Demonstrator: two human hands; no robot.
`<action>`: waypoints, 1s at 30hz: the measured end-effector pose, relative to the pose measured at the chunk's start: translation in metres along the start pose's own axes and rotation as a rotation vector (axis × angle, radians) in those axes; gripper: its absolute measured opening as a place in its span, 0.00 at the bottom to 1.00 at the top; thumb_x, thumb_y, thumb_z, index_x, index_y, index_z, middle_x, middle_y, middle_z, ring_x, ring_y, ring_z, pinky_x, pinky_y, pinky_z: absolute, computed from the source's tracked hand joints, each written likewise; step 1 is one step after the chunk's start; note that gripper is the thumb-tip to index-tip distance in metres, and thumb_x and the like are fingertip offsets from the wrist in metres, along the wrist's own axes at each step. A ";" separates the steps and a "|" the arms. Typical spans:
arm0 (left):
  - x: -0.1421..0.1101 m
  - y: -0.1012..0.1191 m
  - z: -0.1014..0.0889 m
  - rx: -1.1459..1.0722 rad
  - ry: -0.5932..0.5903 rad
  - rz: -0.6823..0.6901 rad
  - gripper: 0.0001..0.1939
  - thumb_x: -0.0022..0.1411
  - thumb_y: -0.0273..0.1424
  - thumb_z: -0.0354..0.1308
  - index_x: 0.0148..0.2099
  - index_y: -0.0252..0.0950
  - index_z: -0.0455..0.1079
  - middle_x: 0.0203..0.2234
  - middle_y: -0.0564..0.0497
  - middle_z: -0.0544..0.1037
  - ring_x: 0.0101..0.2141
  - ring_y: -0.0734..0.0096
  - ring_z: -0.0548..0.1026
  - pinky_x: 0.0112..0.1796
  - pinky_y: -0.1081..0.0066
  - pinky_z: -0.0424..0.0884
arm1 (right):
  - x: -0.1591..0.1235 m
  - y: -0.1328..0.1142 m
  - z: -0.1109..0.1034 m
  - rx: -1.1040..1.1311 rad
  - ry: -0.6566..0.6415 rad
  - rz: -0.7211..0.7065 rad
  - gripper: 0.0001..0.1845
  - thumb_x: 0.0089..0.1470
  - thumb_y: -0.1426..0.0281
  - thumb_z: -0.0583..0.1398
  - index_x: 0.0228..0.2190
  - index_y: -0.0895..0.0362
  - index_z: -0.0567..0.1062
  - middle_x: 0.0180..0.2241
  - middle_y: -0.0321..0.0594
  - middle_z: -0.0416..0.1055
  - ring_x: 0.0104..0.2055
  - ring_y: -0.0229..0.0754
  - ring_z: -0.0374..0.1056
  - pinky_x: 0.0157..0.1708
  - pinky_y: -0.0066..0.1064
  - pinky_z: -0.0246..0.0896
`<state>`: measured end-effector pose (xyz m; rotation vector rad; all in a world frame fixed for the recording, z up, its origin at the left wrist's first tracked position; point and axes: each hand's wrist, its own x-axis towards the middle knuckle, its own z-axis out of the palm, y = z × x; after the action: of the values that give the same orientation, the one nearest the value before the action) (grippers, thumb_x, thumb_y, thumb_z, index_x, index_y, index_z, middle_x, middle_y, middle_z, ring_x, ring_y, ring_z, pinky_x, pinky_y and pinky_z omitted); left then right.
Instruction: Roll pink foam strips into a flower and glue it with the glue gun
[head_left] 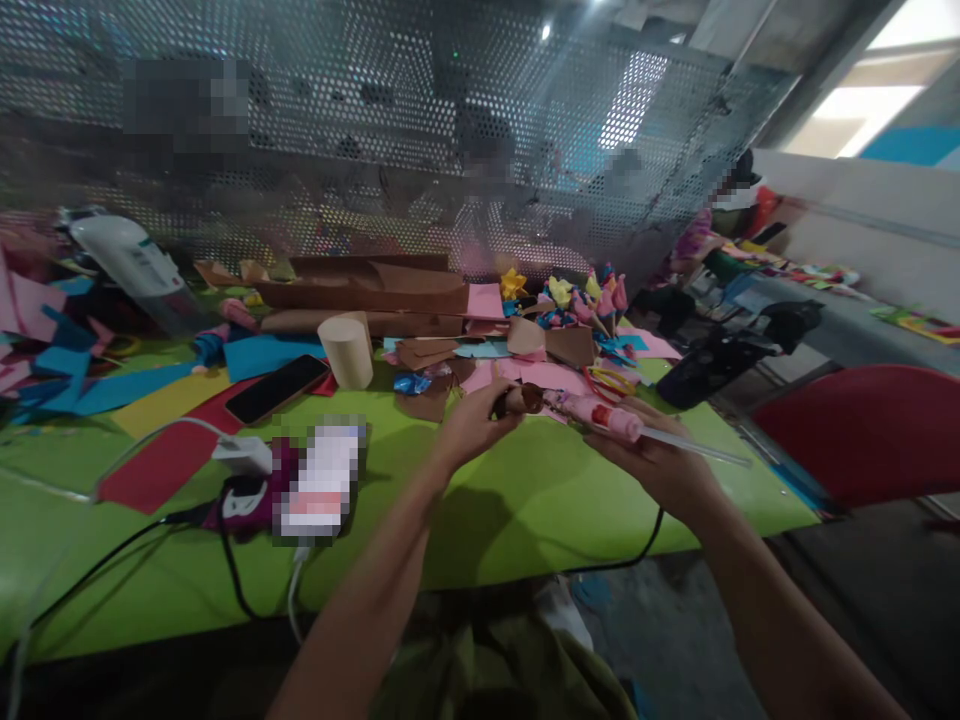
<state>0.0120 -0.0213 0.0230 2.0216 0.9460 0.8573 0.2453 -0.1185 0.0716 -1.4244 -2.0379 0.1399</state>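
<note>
My left hand (471,425) pinches a small brown paper piece (523,398) just above the green table (525,500). My right hand (660,462) is wrapped around a pink glue gun (600,413), whose clear glue stick pokes out to the right. The gun's tip points left and meets the brown piece between my hands. A black cord hangs down from under my right hand over the table edge.
A black phone (277,389), a beige paper cylinder (346,351), brown card boxes (367,290) and coloured paper scraps lie behind. A charger with cables (244,455) sits left. A perforated metal screen (375,120) backs the table; a red chair (862,430) stands right.
</note>
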 end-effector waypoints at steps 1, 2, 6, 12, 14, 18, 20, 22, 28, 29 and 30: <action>0.000 0.000 0.000 0.005 0.001 0.001 0.16 0.58 0.33 0.58 0.49 0.39 0.70 0.39 0.52 0.78 0.37 0.67 0.73 0.39 0.71 0.67 | 0.000 0.000 0.000 -0.001 0.004 -0.005 0.13 0.61 0.57 0.59 0.30 0.52 0.73 0.32 0.42 0.72 0.37 0.49 0.70 0.36 0.40 0.65; 0.000 0.000 0.000 0.011 0.001 0.000 0.16 0.58 0.33 0.58 0.49 0.39 0.70 0.40 0.52 0.78 0.37 0.67 0.73 0.39 0.71 0.67 | 0.000 0.000 0.000 0.000 0.008 -0.008 0.13 0.61 0.57 0.59 0.30 0.52 0.73 0.32 0.42 0.72 0.37 0.49 0.70 0.36 0.40 0.65; 0.000 0.001 0.000 0.030 0.005 -0.012 0.16 0.58 0.32 0.59 0.49 0.39 0.70 0.40 0.52 0.79 0.37 0.67 0.74 0.38 0.72 0.66 | 0.001 0.000 0.001 0.008 0.004 0.006 0.13 0.60 0.57 0.59 0.31 0.53 0.74 0.33 0.43 0.72 0.38 0.51 0.70 0.38 0.42 0.66; 0.000 0.001 0.000 0.054 0.031 -0.001 0.15 0.59 0.33 0.58 0.49 0.39 0.70 0.40 0.52 0.79 0.37 0.67 0.74 0.36 0.73 0.65 | 0.000 0.002 0.001 -0.023 -0.005 0.011 0.15 0.61 0.55 0.59 0.32 0.53 0.75 0.36 0.44 0.73 0.38 0.50 0.71 0.37 0.40 0.67; 0.000 0.001 0.000 0.061 0.036 0.003 0.15 0.59 0.33 0.58 0.49 0.39 0.70 0.40 0.52 0.79 0.37 0.67 0.74 0.35 0.73 0.65 | -0.001 0.002 0.000 -0.025 -0.011 0.005 0.14 0.61 0.56 0.59 0.32 0.53 0.75 0.36 0.44 0.74 0.39 0.50 0.71 0.37 0.40 0.67; 0.000 0.002 0.000 0.083 0.043 0.000 0.15 0.59 0.33 0.58 0.49 0.39 0.70 0.41 0.51 0.79 0.37 0.66 0.74 0.35 0.72 0.64 | 0.000 0.001 0.000 -0.004 0.001 0.013 0.12 0.61 0.58 0.59 0.33 0.53 0.76 0.36 0.44 0.74 0.41 0.52 0.72 0.39 0.41 0.67; -0.001 0.003 -0.001 0.089 0.053 0.005 0.15 0.58 0.32 0.59 0.49 0.39 0.70 0.41 0.51 0.79 0.37 0.66 0.74 0.35 0.72 0.64 | 0.000 0.001 0.000 -0.009 0.000 0.013 0.12 0.61 0.58 0.59 0.34 0.53 0.76 0.37 0.44 0.74 0.41 0.52 0.72 0.39 0.41 0.68; -0.001 0.004 -0.001 0.095 0.057 0.010 0.14 0.59 0.32 0.58 0.48 0.39 0.70 0.40 0.51 0.79 0.37 0.66 0.75 0.35 0.72 0.64 | -0.001 0.002 0.000 -0.014 -0.009 0.008 0.13 0.61 0.57 0.59 0.36 0.53 0.76 0.37 0.45 0.75 0.41 0.51 0.72 0.39 0.40 0.68; -0.001 0.005 -0.001 0.102 0.044 -0.005 0.15 0.59 0.32 0.59 0.49 0.40 0.70 0.41 0.51 0.80 0.38 0.66 0.75 0.35 0.72 0.65 | -0.001 0.002 0.000 -0.002 -0.016 0.007 0.12 0.61 0.58 0.59 0.36 0.52 0.76 0.34 0.42 0.75 0.39 0.49 0.72 0.38 0.38 0.68; -0.001 0.005 -0.001 0.105 0.044 -0.009 0.15 0.59 0.32 0.59 0.49 0.41 0.70 0.41 0.51 0.80 0.38 0.65 0.75 0.35 0.72 0.65 | 0.000 0.001 0.000 0.003 -0.008 0.003 0.12 0.61 0.58 0.59 0.35 0.53 0.76 0.33 0.42 0.75 0.38 0.49 0.72 0.38 0.38 0.68; -0.001 0.004 -0.001 0.107 0.045 -0.013 0.15 0.59 0.32 0.59 0.49 0.41 0.70 0.41 0.51 0.80 0.38 0.65 0.75 0.35 0.72 0.65 | 0.001 0.001 0.001 0.008 -0.004 -0.001 0.12 0.61 0.58 0.59 0.34 0.53 0.76 0.33 0.42 0.75 0.38 0.49 0.72 0.38 0.39 0.68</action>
<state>0.0123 -0.0238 0.0267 2.0924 1.0488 0.8644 0.2457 -0.1176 0.0710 -1.4198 -2.0389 0.1504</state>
